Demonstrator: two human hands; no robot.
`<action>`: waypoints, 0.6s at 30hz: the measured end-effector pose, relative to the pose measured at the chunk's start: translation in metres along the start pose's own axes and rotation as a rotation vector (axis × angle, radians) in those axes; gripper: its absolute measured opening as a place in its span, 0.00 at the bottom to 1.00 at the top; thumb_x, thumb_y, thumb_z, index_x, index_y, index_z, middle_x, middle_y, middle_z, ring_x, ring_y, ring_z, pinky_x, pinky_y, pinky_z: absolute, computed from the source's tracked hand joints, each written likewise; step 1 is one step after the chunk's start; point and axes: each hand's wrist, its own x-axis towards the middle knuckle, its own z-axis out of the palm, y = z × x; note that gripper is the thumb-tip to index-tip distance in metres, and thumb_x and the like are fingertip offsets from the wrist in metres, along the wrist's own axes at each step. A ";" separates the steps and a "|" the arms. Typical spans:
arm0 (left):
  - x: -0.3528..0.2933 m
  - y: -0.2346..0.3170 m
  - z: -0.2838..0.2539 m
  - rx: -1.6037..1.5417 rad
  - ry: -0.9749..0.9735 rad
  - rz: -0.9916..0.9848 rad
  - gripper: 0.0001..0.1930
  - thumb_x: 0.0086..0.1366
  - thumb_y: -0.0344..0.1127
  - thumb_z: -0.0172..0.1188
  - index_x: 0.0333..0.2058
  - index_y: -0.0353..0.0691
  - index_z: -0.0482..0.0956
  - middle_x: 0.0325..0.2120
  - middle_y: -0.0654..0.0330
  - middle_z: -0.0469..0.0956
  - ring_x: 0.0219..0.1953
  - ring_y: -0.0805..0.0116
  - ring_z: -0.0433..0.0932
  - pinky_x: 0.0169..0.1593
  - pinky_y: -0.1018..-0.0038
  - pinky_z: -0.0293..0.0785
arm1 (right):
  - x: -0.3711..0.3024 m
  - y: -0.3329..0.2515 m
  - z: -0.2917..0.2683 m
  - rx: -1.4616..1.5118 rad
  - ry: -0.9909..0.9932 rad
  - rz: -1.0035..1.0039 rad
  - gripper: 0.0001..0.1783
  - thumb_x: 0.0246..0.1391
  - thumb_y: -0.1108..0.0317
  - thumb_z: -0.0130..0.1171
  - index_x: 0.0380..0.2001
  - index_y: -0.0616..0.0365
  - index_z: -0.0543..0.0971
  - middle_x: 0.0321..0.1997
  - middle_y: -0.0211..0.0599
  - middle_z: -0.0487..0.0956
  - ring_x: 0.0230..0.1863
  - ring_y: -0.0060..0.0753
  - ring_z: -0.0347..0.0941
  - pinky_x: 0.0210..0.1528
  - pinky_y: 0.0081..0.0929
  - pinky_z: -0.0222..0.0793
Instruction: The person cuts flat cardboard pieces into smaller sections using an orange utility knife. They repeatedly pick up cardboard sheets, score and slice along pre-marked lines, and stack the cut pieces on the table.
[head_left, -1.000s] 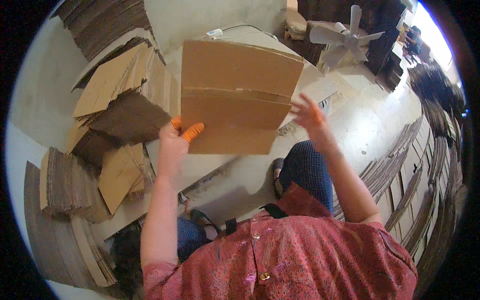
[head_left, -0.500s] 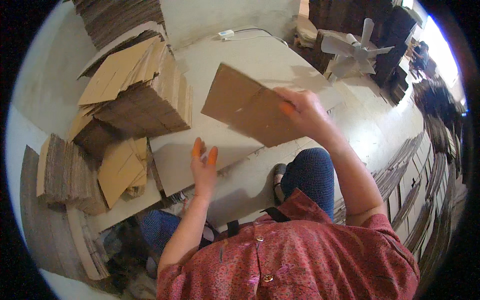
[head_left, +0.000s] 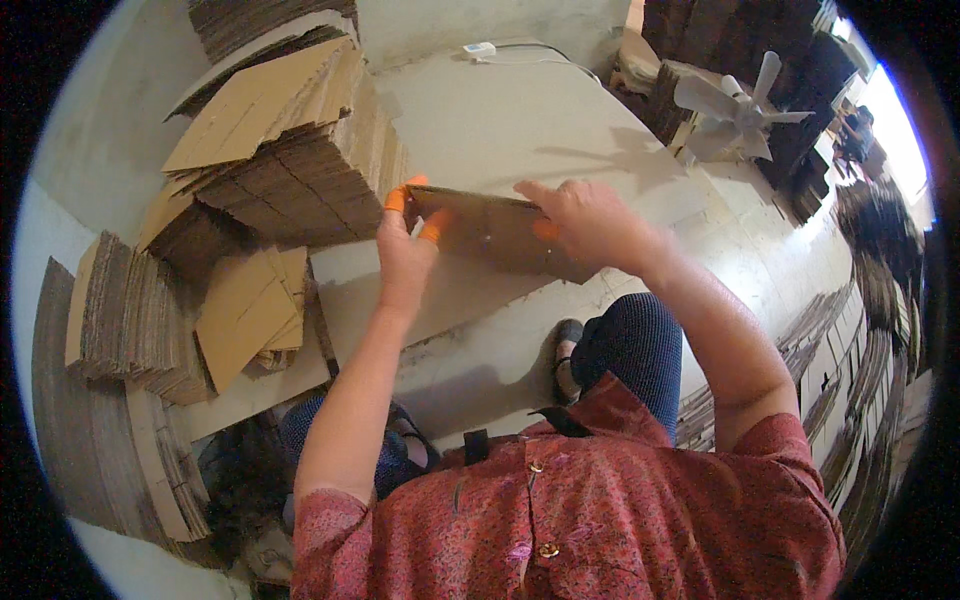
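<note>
A brown cardboard sheet [head_left: 490, 232] is held tilted above the pale tabletop [head_left: 375, 325], its far edge raised toward me. My left hand [head_left: 405, 245], with orange covers on the thumb and a finger, grips the sheet's left end. At the right end my right hand [head_left: 590, 225] is closed on the same sheet, an orange cover showing on its thumb. Just beyond my left hand stands a tall stack of cardboard sheets [head_left: 300, 185].
Loose cardboard pieces [head_left: 255, 310] and an upright bundle of cardboard [head_left: 120, 310] lie at the left. A white fan [head_left: 740, 110] stands at the far right. A white plug box with a cable [head_left: 480, 50] rests at the table's back. More cardboard [head_left: 800, 350] lines the right side.
My left hand has moved up from open and apart to take hold of the sheet's left end. The sheet has turned more edge-on, still in my right hand.
</note>
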 end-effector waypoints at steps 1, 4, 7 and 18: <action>0.001 0.002 -0.004 -0.057 -0.009 -0.030 0.23 0.56 0.23 0.59 0.51 0.36 0.65 0.43 0.59 0.71 0.46 0.72 0.69 0.50 0.75 0.65 | 0.002 0.000 -0.005 -0.004 -0.006 0.014 0.20 0.49 0.66 0.52 0.48 0.54 0.69 0.26 0.50 0.76 0.32 0.54 0.72 0.33 0.45 0.66; -0.005 0.015 -0.003 -0.152 0.038 -0.034 0.17 0.57 0.21 0.56 0.46 0.35 0.69 0.37 0.63 0.73 0.39 0.76 0.70 0.45 0.79 0.67 | 0.007 0.015 -0.005 -0.007 0.048 -0.057 0.18 0.49 0.67 0.53 0.45 0.56 0.69 0.26 0.51 0.75 0.32 0.54 0.72 0.33 0.46 0.66; -0.010 -0.014 -0.020 0.071 -0.014 -0.260 0.19 0.58 0.24 0.57 0.49 0.34 0.67 0.41 0.60 0.72 0.44 0.73 0.70 0.49 0.78 0.66 | 0.010 0.008 0.003 -0.054 0.025 -0.068 0.16 0.48 0.67 0.53 0.42 0.57 0.70 0.26 0.50 0.75 0.33 0.54 0.72 0.33 0.46 0.66; 0.005 0.056 0.011 1.051 -0.251 0.429 0.17 0.52 0.39 0.61 0.42 0.44 0.76 0.40 0.59 0.75 0.46 0.60 0.70 0.59 0.52 0.48 | -0.005 0.025 0.003 0.152 0.166 -0.085 0.30 0.43 0.64 0.61 0.52 0.54 0.66 0.37 0.51 0.76 0.42 0.52 0.71 0.43 0.40 0.66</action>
